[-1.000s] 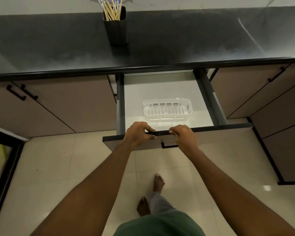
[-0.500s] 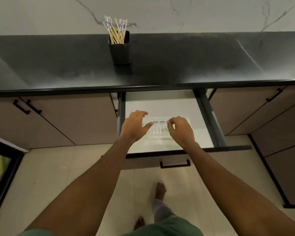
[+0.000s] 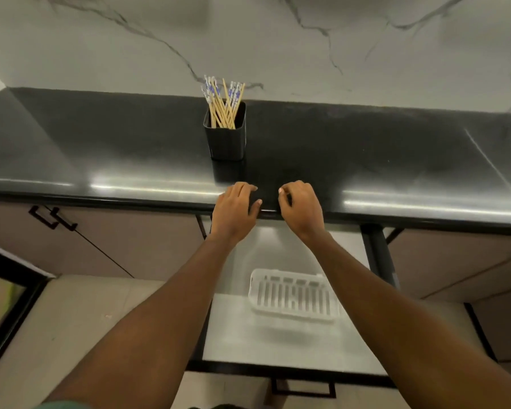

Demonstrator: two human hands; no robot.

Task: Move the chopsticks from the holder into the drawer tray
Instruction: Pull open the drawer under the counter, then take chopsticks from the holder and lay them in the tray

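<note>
Hovering over counter edge [image 3: 130, 199] — left hand [image 3: 233, 214], right hand [image 3: 301, 212] — holder [image 3: 226, 140] just beyond.

Chopsticks [image 3: 223, 104] upright in black holder [image 3: 226, 140]

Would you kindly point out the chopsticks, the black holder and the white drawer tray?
chopsticks [image 3: 222, 110]: head view, wooden shafts above the rim.
black holder [image 3: 227, 143]: head view, front wall.
white drawer tray [image 3: 295, 299]: head view, slatted floor.

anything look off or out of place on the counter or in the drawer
Nothing stands out: the chopsticks lean loosely in the upright holder on the counter, and the white tray lies flat in the open drawer.
</note>
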